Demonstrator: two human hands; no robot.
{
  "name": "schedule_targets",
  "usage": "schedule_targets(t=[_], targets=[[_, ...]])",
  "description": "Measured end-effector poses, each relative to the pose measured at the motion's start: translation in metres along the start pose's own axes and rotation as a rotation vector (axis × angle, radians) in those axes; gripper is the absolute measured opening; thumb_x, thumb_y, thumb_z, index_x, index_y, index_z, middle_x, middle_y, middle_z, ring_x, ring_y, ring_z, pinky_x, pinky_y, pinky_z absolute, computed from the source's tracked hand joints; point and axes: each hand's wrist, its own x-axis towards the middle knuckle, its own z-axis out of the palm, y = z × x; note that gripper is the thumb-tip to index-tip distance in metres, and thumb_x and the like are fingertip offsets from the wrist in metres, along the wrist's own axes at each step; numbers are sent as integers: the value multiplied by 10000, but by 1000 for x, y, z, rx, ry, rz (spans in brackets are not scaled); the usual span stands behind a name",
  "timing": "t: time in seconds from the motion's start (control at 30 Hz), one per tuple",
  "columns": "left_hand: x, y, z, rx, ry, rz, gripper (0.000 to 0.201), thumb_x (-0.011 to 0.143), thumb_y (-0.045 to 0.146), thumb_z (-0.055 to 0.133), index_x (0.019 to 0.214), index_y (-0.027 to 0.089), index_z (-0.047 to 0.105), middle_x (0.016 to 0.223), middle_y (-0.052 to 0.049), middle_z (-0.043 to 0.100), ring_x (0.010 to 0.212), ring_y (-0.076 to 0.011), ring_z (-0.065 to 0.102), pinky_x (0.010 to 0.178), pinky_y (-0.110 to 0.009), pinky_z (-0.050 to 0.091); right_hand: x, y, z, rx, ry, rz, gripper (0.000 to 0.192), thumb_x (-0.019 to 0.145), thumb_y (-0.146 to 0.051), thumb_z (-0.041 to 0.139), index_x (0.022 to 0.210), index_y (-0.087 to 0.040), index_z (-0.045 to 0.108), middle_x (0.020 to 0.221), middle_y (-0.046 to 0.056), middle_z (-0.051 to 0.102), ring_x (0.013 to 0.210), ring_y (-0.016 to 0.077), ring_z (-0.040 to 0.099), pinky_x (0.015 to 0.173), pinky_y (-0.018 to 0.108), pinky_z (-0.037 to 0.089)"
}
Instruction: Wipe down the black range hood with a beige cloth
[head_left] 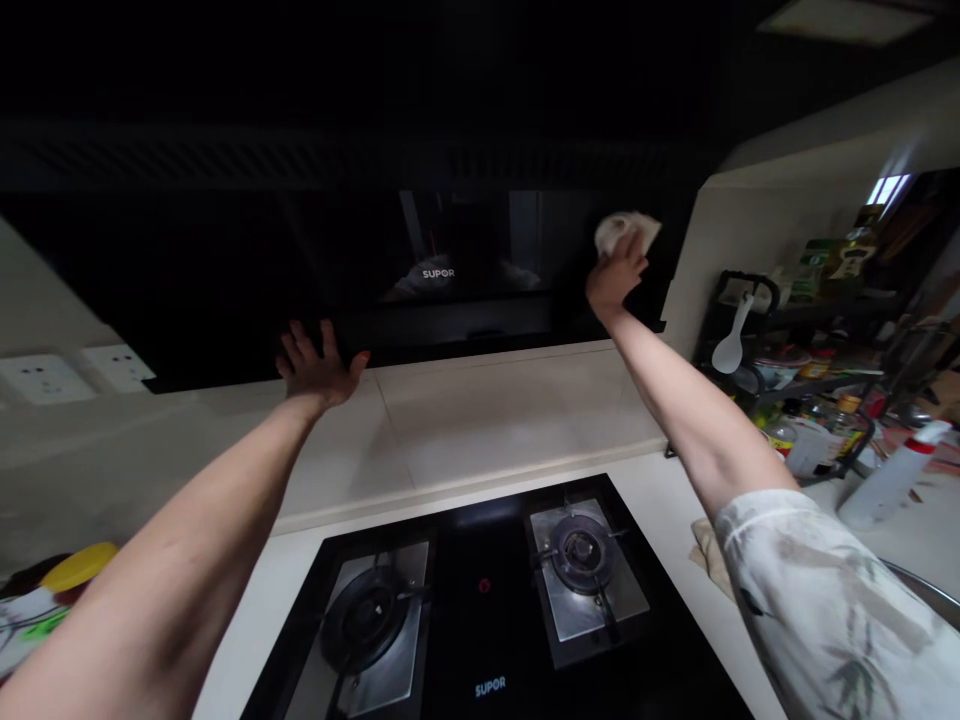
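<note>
A black range hood (450,270) with a glossy front panel hangs over a two-burner gas hob (480,600). My right hand (615,275) presses a crumpled white cloth (626,232) against the hood's right end. My left hand (319,365) lies flat with fingers spread on the hood's lower edge and the white wall tile, holding nothing. Both arms reach forward over the hob.
Wall sockets (67,375) sit at the left. A black rack (810,370) at the right holds bottles, jars and a white spoon (731,340). A white spray bottle (896,475) stands on the counter. A yellow lid (79,565) lies at the lower left.
</note>
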Motion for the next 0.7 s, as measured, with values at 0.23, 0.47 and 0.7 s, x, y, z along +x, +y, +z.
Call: schedule_targets(t=[0.23, 0.47, 0.7], targets=[[-3, 1, -3, -5, 3, 1, 930, 1155, 590, 411, 1838, 60, 69, 1871, -329, -111, 1755, -496, -54, 1380, -719, 100, -57, -123, 62, 314, -481, -697, 437, 1077, -260, 421, 1462, -245, 629, 1743, 26, 496, 1675, 290, 226, 1406, 727, 89], [-1, -1, -1, 21, -2, -8, 931, 1152, 608, 364, 1836, 49, 71, 1872, -330, -100, 1754, -502, -35, 1382, -714, 106, -4, -109, 20, 312, -558, -834, 407, 1068, -239, 509, 1445, -207, 658, 1678, 18, 588, 1678, 255, 283, 1430, 639, 7], [0, -1, 1, 21, 1, -2, 943, 1143, 621, 345, 1836, 45, 68, 1873, -328, -110, 1752, -509, -41, 1376, -726, 104, 49, -6, -49, 14, -106, -213, 533, 1113, -185, 423, 1630, -153, 542, 1768, 212, 405, 1705, 314, 279, 1384, 615, 239]])
